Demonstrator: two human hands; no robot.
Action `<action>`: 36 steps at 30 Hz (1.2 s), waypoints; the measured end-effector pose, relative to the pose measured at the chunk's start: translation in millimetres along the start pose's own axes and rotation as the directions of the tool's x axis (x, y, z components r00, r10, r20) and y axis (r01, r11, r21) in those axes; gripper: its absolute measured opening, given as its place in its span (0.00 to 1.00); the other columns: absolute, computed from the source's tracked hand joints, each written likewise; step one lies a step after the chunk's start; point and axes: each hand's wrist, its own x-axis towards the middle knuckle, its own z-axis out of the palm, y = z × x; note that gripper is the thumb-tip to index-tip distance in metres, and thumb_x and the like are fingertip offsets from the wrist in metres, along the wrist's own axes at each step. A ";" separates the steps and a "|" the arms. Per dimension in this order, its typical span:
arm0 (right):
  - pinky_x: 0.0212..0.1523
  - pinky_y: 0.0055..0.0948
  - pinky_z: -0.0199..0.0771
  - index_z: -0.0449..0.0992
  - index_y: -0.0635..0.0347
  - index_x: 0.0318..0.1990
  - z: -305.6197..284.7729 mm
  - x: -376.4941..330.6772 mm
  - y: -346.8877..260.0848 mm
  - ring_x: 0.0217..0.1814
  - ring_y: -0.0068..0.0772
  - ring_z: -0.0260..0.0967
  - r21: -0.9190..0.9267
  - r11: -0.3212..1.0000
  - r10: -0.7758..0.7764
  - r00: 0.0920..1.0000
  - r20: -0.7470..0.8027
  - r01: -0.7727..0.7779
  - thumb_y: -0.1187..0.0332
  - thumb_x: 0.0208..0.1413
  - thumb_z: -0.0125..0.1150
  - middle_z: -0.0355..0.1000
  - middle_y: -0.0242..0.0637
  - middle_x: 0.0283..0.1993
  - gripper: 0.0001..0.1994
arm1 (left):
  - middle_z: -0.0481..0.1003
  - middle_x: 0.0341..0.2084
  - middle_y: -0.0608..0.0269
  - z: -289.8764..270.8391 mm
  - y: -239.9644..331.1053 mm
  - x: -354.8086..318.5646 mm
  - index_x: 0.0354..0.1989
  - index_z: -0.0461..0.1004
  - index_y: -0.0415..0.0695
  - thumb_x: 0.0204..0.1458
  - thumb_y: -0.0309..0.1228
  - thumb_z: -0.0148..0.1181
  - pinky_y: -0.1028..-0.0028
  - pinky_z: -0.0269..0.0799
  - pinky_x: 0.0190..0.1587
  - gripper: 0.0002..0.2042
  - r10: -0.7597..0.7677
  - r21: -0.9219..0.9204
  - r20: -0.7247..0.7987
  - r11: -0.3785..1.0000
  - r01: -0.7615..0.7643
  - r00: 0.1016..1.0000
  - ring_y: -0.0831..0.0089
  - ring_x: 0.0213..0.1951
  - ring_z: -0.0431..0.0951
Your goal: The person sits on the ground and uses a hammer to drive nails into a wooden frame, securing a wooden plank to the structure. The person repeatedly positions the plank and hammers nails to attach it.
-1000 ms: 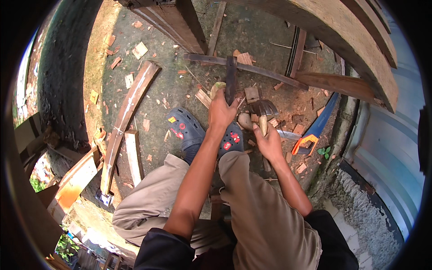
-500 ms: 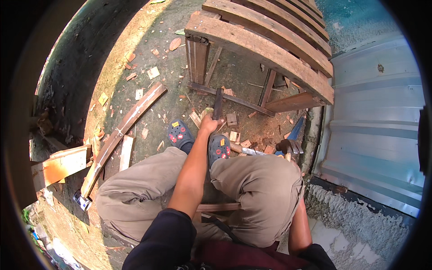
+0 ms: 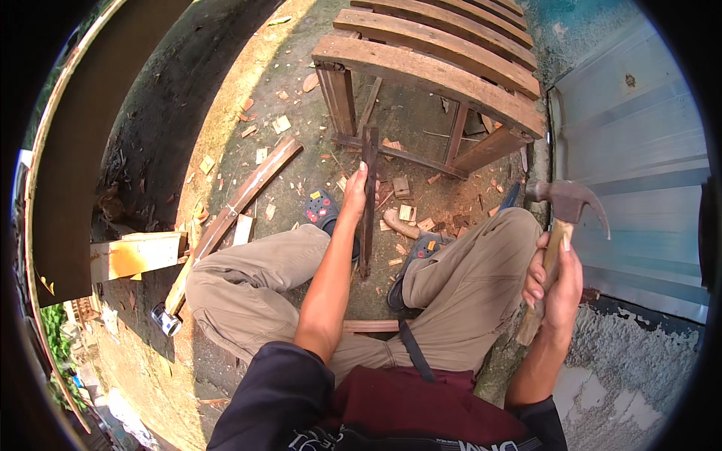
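Note:
A claw hammer [image 3: 565,201] with a dark metal head and pale wooden handle is in my right hand [image 3: 558,282]. It is raised above my right knee, with its head up and the claw toward the metal sheet. My left hand [image 3: 355,192] is closed round a dark, narrow wooden strip [image 3: 368,225], held out between my shoes. The strip's far end overlaps, in view, the low crossbar [image 3: 421,164] of a slatted wooden bench [image 3: 429,66]; whether they touch I cannot tell.
Wood chips and small offcuts [image 3: 401,186] litter the ground. A curved wooden handle [image 3: 401,224] lies against my right shoe. On the left are a long brown board [image 3: 242,199], a can [image 3: 165,321] and a pale wood block [image 3: 139,255]. A corrugated metal sheet [image 3: 624,165] stands at right.
My right hand has come up from beside my right leg and now holds the hammer, earlier lying near my right knee. The wooden strip has swung more upright in my left hand, and my right knee shifted outward.

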 end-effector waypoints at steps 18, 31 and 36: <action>0.19 0.22 0.63 0.68 0.59 0.44 51.5 -20.7 44.7 0.22 0.15 0.60 -0.609 0.717 0.686 0.498 0.530 -0.340 0.63 0.69 0.51 0.64 0.26 0.30 0.09 | 0.69 0.30 0.72 47.4 135.4 -173.2 0.46 0.72 0.42 0.69 0.55 0.40 0.78 0.64 0.41 0.26 0.386 0.137 0.425 0.867 -0.480 0.819 0.83 0.35 0.66; 0.16 0.20 0.56 0.69 0.63 0.48 65.4 -36.7 29.0 0.20 0.14 0.57 -0.640 0.594 0.804 0.330 0.495 -0.488 0.63 0.69 0.52 0.66 0.28 0.31 0.11 | 0.71 0.34 0.66 24.6 134.3 -210.3 0.47 0.73 0.41 0.67 0.50 0.50 0.75 0.66 0.44 0.21 0.323 0.192 0.609 0.826 -0.530 0.725 0.77 0.39 0.69; 0.20 0.24 0.63 0.70 0.62 0.42 60.2 -39.8 20.0 0.22 0.16 0.59 -0.585 0.650 0.754 0.321 0.573 -0.485 0.61 0.68 0.55 0.67 0.30 0.32 0.12 | 0.69 0.34 0.67 3.9 134.7 -216.5 0.45 0.72 0.41 0.67 0.52 0.50 0.76 0.65 0.45 0.22 0.370 0.131 0.610 0.825 -0.549 0.701 0.78 0.39 0.68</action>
